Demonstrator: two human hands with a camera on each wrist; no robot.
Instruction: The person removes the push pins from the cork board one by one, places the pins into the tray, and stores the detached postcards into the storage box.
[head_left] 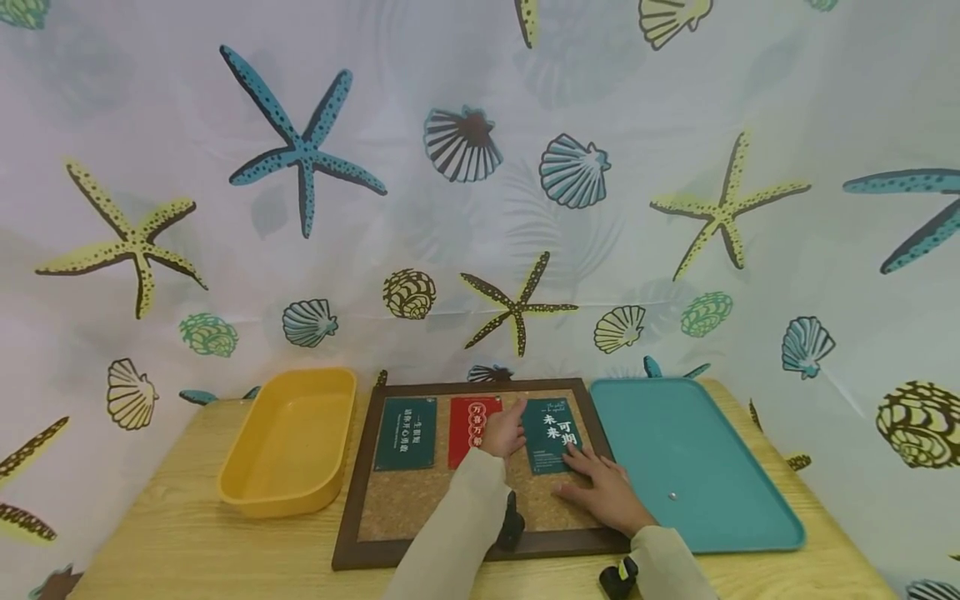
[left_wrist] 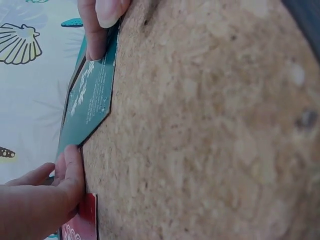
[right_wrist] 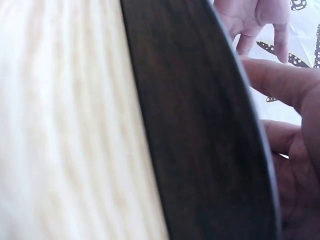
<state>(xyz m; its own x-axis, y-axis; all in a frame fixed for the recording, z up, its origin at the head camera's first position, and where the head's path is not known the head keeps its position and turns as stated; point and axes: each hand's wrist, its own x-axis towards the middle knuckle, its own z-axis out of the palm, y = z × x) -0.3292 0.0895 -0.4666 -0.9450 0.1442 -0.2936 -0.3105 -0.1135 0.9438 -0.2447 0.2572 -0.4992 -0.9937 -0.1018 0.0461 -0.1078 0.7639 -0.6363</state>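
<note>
A dark-framed cork board (head_left: 405, 508) lies on the table with two green cards and a red card in a row. My left hand (head_left: 504, 432) reaches over the red card (head_left: 465, 417), fingers extended, its fingertips at the left edge of the right green card (head_left: 543, 425). On that card's lower right part rest the fingers of my right hand (head_left: 603, 492), spread out, the thumb on the cork. In the left wrist view, both hands touch the green card (left_wrist: 87, 117). The other green card (head_left: 405, 433) lies at the board's left.
To the left of the board stands a yellow bin (head_left: 292, 450). A teal tray (head_left: 697, 450) lies at its right, bearing a small shiny pin-like piece (head_left: 672, 497). Behind the wooden table (head_left: 187, 533) hangs a curtain (head_left: 480, 225) with starfish and shells.
</note>
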